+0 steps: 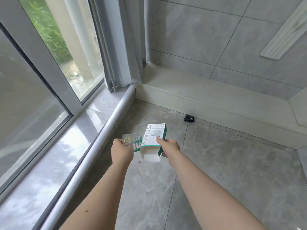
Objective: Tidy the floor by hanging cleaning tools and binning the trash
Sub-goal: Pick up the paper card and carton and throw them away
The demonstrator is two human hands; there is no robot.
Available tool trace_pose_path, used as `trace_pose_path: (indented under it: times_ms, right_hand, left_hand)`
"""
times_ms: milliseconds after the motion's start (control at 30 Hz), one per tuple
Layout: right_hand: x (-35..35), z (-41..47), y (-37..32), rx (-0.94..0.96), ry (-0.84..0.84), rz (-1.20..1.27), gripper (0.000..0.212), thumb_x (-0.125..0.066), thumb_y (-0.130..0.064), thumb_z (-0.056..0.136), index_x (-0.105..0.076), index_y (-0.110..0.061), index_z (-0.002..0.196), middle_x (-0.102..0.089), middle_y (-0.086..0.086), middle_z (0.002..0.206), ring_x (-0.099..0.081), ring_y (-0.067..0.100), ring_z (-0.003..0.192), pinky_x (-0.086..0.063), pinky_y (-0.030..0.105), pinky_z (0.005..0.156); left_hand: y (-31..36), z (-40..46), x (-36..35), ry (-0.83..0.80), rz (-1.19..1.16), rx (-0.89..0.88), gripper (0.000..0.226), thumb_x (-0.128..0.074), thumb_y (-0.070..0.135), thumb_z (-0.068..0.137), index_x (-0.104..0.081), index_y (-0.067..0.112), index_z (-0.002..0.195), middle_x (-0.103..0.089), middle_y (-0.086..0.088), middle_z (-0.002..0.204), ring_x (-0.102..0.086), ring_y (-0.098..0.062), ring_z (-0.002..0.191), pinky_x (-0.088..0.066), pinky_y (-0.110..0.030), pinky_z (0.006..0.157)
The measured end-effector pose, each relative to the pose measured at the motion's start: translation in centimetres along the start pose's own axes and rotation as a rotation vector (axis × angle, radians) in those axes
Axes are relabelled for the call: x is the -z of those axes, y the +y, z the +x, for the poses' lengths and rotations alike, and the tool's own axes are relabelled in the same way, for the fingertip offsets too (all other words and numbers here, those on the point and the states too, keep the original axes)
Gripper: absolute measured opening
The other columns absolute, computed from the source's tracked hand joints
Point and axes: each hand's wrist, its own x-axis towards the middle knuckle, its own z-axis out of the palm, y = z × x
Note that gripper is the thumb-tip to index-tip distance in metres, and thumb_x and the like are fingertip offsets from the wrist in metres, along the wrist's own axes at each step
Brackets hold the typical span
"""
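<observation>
I have both hands out over the grey tiled floor. My right hand grips a white and teal carton, thumb on its printed face, fingers curled behind; the end nearest me gapes open with its flap hanging down. My left hand pinches a clear plastic blister tray, which sits just beside the carton on its left and touches or overlaps its edge; I cannot tell which.

Beyond the carton, well apart from it, a small black object lies on the floor against the foot of a low cream step. Nothing stands between it and my hands.

To the left of the tray runs a rounded metal rail edging a glossy grey window sill, with sliding glass windows above it. A grey curtain hangs in the corner beyond. Tiled walls rise behind the step, and a white moulding strip slants across the wall far to the right.
</observation>
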Motion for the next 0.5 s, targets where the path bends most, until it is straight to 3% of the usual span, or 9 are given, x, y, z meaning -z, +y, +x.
trace_pose_path:
  times_ms: [100,233,333,400,500]
  right_hand:
    - [-1.0,-4.0,-3.7,0.017,-0.034,-0.018,0.035,-0.067,-0.025,0.083,-0.066,-0.004,0.111,-0.069,0.014,0.112,-0.067,0.030,0.102,-0.057,0.041,0.088]
    - [-2.0,-11.1,-9.8,0.032,-0.105,-0.070,0.032,-0.066,-0.024,0.084,-0.065,-0.006,0.111,-0.069,0.013,0.112,-0.067,0.029,0.102,-0.057,0.039,0.087]
    - [-2.5,-16.7,-14.2,0.050,-0.155,-0.108,0.037,-0.067,-0.025,0.084,-0.063,-0.004,0.115,-0.068,0.014,0.114,-0.066,0.030,0.103,-0.057,0.039,0.086]
    - [-2.8,-20.4,-16.8,0.074,-0.187,-0.145,0.038,-0.067,-0.024,0.084,-0.064,-0.004,0.116,-0.068,0.015,0.114,-0.066,0.031,0.105,-0.057,0.039,0.087]
    - [-3.4,-25.4,-20.0,0.104,-0.239,-0.180,0.035,-0.066,-0.022,0.085,-0.066,-0.004,0.114,-0.068,0.017,0.114,-0.066,0.033,0.105,-0.055,0.043,0.091]
  left_hand:
    - [2.7,-1.9,4.2,0.031,-0.040,0.018,0.013,-0.058,0.006,0.081,-0.047,0.009,0.089,-0.063,-0.016,0.099,-0.061,-0.034,0.089,-0.048,-0.034,0.069]
    - [7.6,-5.5,11.6,0.048,-0.133,0.075,0.016,-0.058,0.005,0.081,-0.046,0.008,0.091,-0.054,-0.011,0.091,-0.063,-0.038,0.096,-0.056,-0.050,0.083]
    - [11.2,-8.3,17.2,0.099,-0.182,0.089,0.015,-0.057,0.005,0.081,-0.046,0.007,0.091,-0.057,-0.017,0.094,-0.063,-0.040,0.097,-0.055,-0.051,0.084]
    - [13.2,-10.3,20.6,0.127,-0.216,0.107,0.016,-0.057,0.004,0.081,-0.045,0.007,0.091,-0.060,-0.022,0.100,-0.062,-0.040,0.093,-0.054,-0.049,0.082]
    - [15.2,-13.3,25.0,0.169,-0.263,0.120,0.015,-0.056,0.004,0.080,-0.043,0.009,0.087,-0.054,-0.019,0.088,-0.051,-0.029,0.073,-0.051,-0.046,0.073]
